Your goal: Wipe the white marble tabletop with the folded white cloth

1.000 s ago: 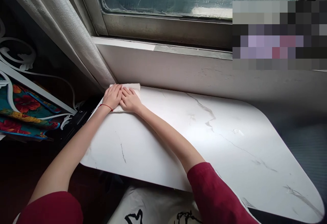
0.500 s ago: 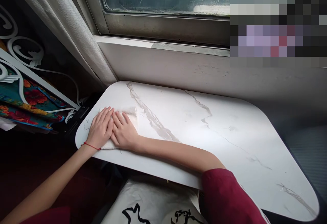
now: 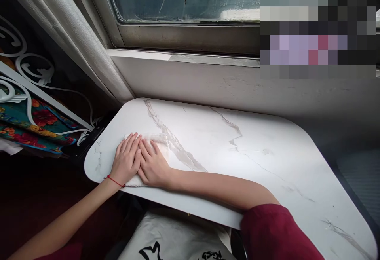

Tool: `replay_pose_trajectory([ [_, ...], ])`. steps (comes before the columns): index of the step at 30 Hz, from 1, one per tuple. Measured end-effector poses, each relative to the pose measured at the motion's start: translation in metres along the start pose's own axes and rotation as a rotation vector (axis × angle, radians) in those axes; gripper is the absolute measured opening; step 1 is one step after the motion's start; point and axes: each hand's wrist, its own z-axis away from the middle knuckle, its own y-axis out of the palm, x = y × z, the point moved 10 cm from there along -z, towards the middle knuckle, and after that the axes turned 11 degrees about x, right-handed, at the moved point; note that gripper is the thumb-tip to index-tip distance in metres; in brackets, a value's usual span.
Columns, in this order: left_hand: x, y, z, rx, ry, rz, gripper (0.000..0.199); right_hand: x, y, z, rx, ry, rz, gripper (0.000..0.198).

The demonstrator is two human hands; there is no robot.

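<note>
A white cloth (image 3: 162, 149) lies on the left part of a white, marble-patterned tabletop (image 3: 202, 133). My left hand (image 3: 127, 159) rests flat on the cloth, with a thin red cord round its wrist. Against it, side by side, my right hand (image 3: 154, 165) is laid flat on the same cloth, fingers stretched out. Both hands cover most of the cloth; its far edge, right side and a strip at the near edge still show.
A window (image 3: 184, 2) with a metal frame stands behind the table, above a pale wall. To the left hang a light curtain (image 3: 74, 34) and a white scrolled metal frame (image 3: 32, 68) near floral fabric (image 3: 38, 121). The upper right is pixelated.
Both hands and the cloth have slid a little to the right and towards me along the tabletop. The camera view has shifted slightly too.
</note>
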Motion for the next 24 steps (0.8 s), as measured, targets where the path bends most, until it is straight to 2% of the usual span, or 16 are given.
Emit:
replay_pose_trajectory([
  [5,0.001,0.01,-0.049,0.006,0.014,0.02,0.057,-0.046,0.0,-0.011,0.009,0.069,-0.019,0.057],
  [11,-0.004,0.03,-0.143,0.036,0.044,0.056,0.054,-0.132,-0.007,-0.028,0.04,0.198,0.028,0.059],
  [16,-0.022,0.044,-0.211,0.038,0.049,0.102,0.051,-0.2,-0.021,-0.029,0.038,0.267,0.053,0.055],
  [20,-0.038,0.049,-0.24,0.008,0.04,0.138,0.046,-0.233,-0.032,-0.024,0.031,0.254,0.059,0.052],
  [24,-0.042,0.049,-0.25,-0.016,0.002,0.149,0.043,-0.248,-0.039,-0.022,-0.001,0.217,0.032,0.047],
])
